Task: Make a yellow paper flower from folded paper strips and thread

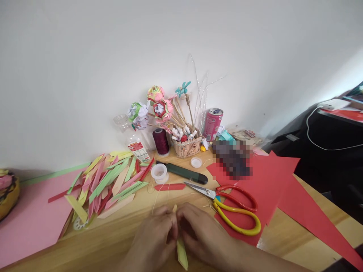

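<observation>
A narrow yellow-green paper strip (182, 255) is pinched between my two hands at the front of the wooden table. My left hand (157, 236) has its fingers closed round the strip from the left. From the right, my right hand (200, 230) grips the same strip. Its small upper tip pokes out between the fingertips, and its pointed lower end hangs below them. A thin thread (155, 196) runs from the white spool (159, 173) down to my left hand. Scissors (211, 193) with red and yellow handles lie just beyond my right hand, beside a red strip (170, 187).
Folded strips (110, 181) are heaped at left near pink paper (34, 215). Red sheets (266, 181) lie right. Behind stand a plastic bottle (137, 145), purple thread (161, 141), a flower basket (187, 147) and a pink can (213, 124). A dark green cutter (183, 172) lies mid-table.
</observation>
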A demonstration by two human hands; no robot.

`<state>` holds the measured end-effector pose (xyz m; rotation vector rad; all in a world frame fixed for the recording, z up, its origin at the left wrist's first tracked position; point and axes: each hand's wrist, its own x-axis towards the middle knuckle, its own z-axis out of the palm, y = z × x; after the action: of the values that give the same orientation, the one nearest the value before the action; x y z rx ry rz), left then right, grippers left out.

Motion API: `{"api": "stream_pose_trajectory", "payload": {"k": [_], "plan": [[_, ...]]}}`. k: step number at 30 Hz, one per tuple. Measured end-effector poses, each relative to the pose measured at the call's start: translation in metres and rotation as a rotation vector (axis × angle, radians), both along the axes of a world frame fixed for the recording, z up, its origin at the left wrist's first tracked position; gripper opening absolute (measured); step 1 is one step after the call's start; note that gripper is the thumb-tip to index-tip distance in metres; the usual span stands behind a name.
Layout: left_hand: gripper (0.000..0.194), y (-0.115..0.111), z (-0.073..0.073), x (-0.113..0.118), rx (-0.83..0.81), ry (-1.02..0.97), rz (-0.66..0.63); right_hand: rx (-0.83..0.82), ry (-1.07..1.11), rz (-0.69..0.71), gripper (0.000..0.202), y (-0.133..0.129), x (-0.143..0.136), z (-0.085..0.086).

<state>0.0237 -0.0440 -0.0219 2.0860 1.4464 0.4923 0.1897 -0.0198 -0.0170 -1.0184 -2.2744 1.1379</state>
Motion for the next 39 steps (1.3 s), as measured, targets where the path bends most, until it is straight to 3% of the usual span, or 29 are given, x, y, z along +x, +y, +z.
{"api": "stream_pose_trajectory", "payload": {"k": [6, 10, 14, 20, 26, 39], "plan": [[0.015, 0.0, -0.004, 0.0, 0.41, 0.036, -0.152, -0.04, -0.058, -0.032, 0.015, 0.0, -0.003, 0.0], [0.016, 0.003, -0.009, 0.0, 0.583, 0.157, -0.222, 0.034, -0.051, 0.006, 0.024, 0.002, -0.004, -0.004], [0.015, 0.004, -0.015, -0.006, 0.689, 0.247, -0.308, 0.067, -0.06, 0.036, 0.018, 0.005, -0.003, -0.005], [0.015, 0.009, -0.01, -0.017, 0.53, 0.273, -0.371, 0.073, -0.025, 0.064, 0.018, 0.012, -0.003, -0.004], [0.016, 0.012, -0.013, -0.02, 0.239, 0.078, -0.319, 0.041, -0.009, 0.095, 0.018, 0.017, -0.003, -0.007], [0.017, 0.008, -0.021, -0.024, 0.268, 0.215, -0.391, 0.076, -0.124, 0.171, 0.017, 0.024, -0.002, -0.004]]}}
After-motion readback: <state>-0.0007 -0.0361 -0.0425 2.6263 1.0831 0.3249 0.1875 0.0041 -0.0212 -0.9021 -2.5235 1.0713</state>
